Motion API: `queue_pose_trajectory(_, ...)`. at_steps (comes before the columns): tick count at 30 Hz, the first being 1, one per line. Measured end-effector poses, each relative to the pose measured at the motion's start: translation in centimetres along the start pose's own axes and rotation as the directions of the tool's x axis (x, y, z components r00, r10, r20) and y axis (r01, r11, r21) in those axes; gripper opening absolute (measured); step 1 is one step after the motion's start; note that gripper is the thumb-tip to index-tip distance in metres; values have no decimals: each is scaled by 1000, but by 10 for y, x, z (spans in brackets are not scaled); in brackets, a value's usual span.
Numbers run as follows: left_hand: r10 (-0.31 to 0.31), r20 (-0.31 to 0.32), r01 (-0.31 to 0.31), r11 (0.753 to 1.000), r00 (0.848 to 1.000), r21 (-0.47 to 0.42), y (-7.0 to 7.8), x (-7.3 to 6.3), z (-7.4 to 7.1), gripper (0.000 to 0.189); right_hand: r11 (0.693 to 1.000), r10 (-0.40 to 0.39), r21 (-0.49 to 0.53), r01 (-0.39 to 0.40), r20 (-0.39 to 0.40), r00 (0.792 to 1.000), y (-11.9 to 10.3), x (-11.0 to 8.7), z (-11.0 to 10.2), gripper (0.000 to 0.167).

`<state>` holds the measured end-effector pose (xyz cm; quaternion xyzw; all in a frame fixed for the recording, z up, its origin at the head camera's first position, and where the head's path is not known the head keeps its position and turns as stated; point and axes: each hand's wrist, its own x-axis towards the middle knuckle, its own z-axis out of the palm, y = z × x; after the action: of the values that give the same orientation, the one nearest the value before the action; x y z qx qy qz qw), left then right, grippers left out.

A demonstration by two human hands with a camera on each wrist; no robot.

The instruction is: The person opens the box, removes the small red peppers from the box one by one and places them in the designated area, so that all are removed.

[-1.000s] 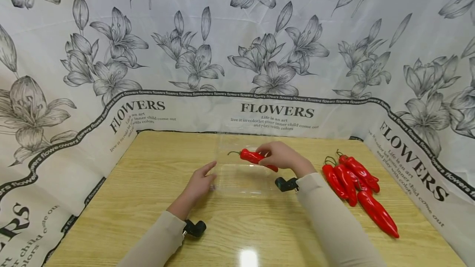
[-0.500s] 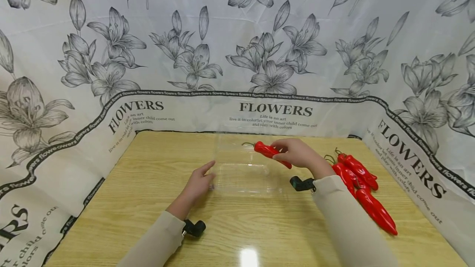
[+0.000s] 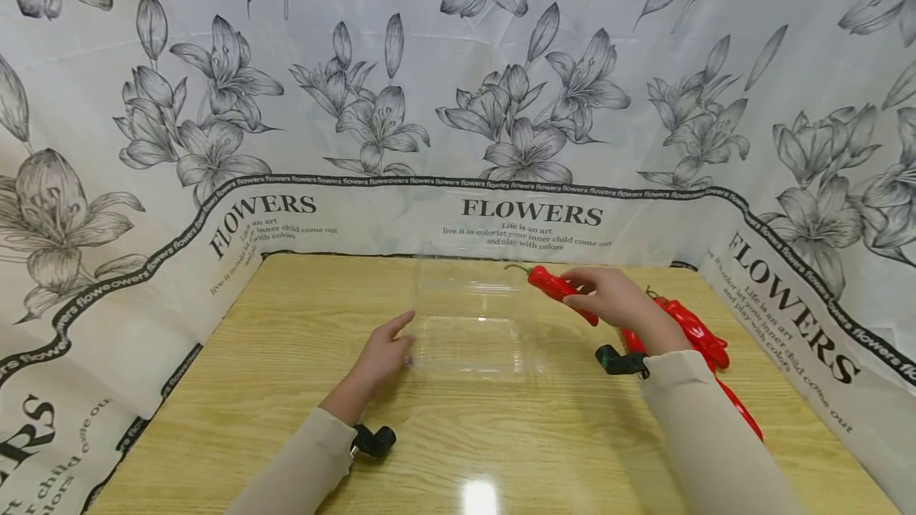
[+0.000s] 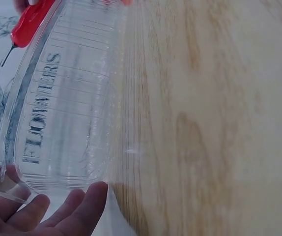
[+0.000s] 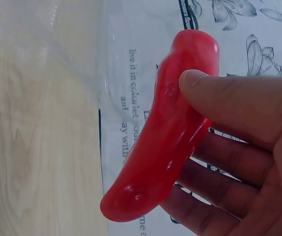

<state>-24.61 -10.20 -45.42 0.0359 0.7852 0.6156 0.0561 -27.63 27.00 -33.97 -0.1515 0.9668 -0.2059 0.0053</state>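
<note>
My right hand (image 3: 608, 295) holds a red chili pepper (image 3: 551, 283) between thumb and fingers, just right of a clear plastic box. The right wrist view shows the pepper (image 5: 165, 123) with the thumb pressed on its upper part and the fingers behind it; its thin stem end points away. My left hand (image 3: 382, 356) rests at the left side of the plastic box (image 3: 468, 348), whose lid stands raised at the back. In the left wrist view, extended fingers (image 4: 89, 204) touch the end wall of the box (image 4: 67, 108) and its rim corner.
Several red chili peppers (image 3: 701, 332) lie piled on the wooden table (image 3: 458, 435) at the right, partly hidden by my right forearm. A flower-printed cloth (image 3: 358, 217) stands round the table's back and sides.
My right hand has moved right with the pepper, from over the box to beside it, and now hides part of the pile. My left hand has stayed at the box.
</note>
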Motion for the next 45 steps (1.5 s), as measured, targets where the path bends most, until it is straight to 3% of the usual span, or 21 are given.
queue_pose_trajectory(19, 32, 2, -32, 999, 999, 15, -1, -1, 2, 50, 996, 86, 1, -87, -65, 994, 52, -36, -25, 53)
queue_pose_trajectory(29, 13, -1, -13, 1000, 1000, 21, -1, -1, 1, 50, 994, 101, -30, -105, -96, 990, 72, -49, -37, 52)
queue_pose_trajectory(45, 26, 14, -27, 998, 1000, 55, 2, -2, 0, 49, 968, 240, -56, -244, -71, 968, 113, -67, -41, 58)
